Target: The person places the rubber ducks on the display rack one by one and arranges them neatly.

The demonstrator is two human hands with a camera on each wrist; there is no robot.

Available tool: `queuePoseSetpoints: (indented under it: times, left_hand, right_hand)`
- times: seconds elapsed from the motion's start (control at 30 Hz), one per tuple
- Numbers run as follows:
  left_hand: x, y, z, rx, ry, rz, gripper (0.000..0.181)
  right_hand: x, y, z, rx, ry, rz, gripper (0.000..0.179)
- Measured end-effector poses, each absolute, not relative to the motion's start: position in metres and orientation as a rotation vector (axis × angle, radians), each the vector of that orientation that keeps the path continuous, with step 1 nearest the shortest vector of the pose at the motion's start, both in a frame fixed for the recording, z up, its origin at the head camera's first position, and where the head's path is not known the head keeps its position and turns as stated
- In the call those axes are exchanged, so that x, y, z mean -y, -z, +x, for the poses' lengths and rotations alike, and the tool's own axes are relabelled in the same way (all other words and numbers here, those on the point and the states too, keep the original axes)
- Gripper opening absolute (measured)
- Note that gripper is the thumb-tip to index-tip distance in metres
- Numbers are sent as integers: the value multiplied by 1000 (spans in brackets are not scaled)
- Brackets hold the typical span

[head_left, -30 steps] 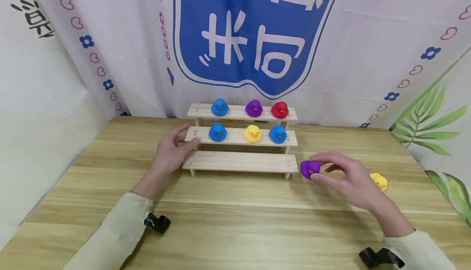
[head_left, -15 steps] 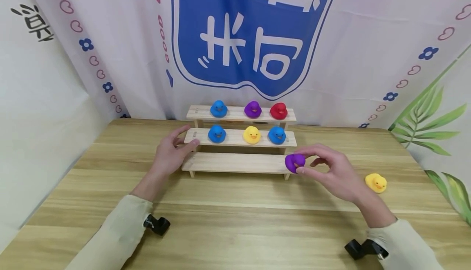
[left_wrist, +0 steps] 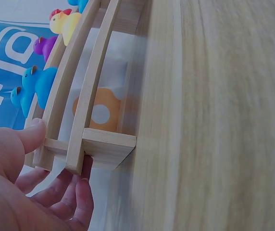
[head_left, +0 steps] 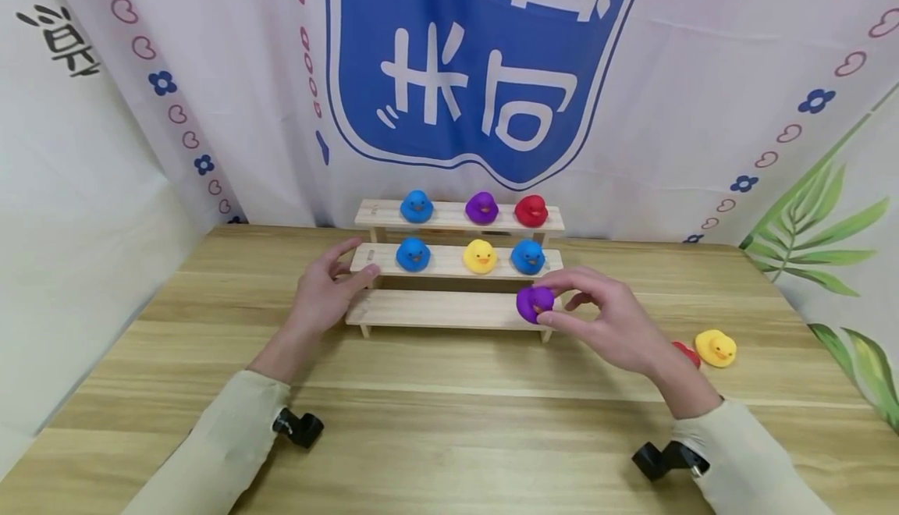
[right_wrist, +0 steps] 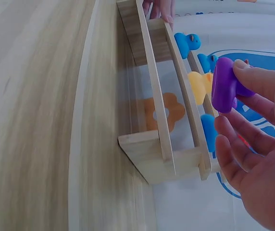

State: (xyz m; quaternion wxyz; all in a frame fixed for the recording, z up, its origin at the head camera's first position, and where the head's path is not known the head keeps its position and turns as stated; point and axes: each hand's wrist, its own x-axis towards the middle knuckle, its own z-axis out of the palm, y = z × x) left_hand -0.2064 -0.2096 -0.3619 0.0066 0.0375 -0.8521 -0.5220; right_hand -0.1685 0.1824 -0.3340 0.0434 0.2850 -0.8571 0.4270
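Observation:
A purple rubber duck point(head_left: 534, 305) is pinched between the thumb and fingers of my right hand point(head_left: 607, 320), over the right end of the lowest step of a three-step wooden rack point(head_left: 435, 309). The right wrist view shows the same purple duck point(right_wrist: 224, 85) held away from the boards. My left hand point(head_left: 325, 290) grips the left end of the rack's middle step, thumb on top; in the left wrist view its fingers point(left_wrist: 82, 197) curl under the boards. On the middle step sit a blue duck point(head_left: 413, 254), a yellow duck point(head_left: 480, 257) and another blue duck point(head_left: 527, 257).
The top step bears a blue duck point(head_left: 417, 207), a purple duck point(head_left: 481, 208) and a red duck point(head_left: 531, 211). Right of the rack, a yellow duck point(head_left: 716, 349) and a partly hidden red duck point(head_left: 687, 354) lie on the wooden table point(head_left: 449, 437). A printed curtain point(head_left: 281, 109) hangs behind.
My right hand has carried the purple duck leftward from beside the rack to over the lowest step. The red duck on the table has come into view behind the forearm. My left hand stays put.

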Motion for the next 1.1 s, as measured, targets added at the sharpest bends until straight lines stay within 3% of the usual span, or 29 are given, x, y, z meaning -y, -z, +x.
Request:
queuePoseSetpoints:
  times: [1.1]
  left_hand:
    - [211,363,-206,2664,1628,123,70]
  right_hand:
    - [-131,334,-187,2621,-1416,944,35]
